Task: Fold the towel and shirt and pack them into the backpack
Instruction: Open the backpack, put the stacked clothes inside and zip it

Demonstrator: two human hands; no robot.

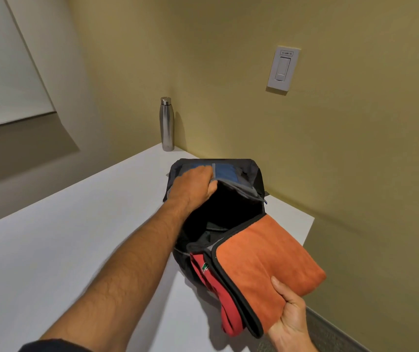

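Note:
A dark backpack point(250, 179) with a blue and grey front panel lies on the white table point(64, 245), its main compartment gaping open and dark inside. My left hand point(194, 185) grips the far rim of the opening and holds it apart. My right hand point(289, 318) holds a stack of two folded items by its near corner: the folded orange towel point(261, 265) with black edging on top, the folded red shirt point(212, 278) with a small green logo beneath it. The stack's far end reaches the mouth of the backpack.
A steel water bottle point(167, 124) stands upright at the table's far corner by the wall. The yellow wall carries a white light switch point(283, 69). The table's right edge drops to grey carpet point(335, 334). A window blind point(3, 69) is at upper left.

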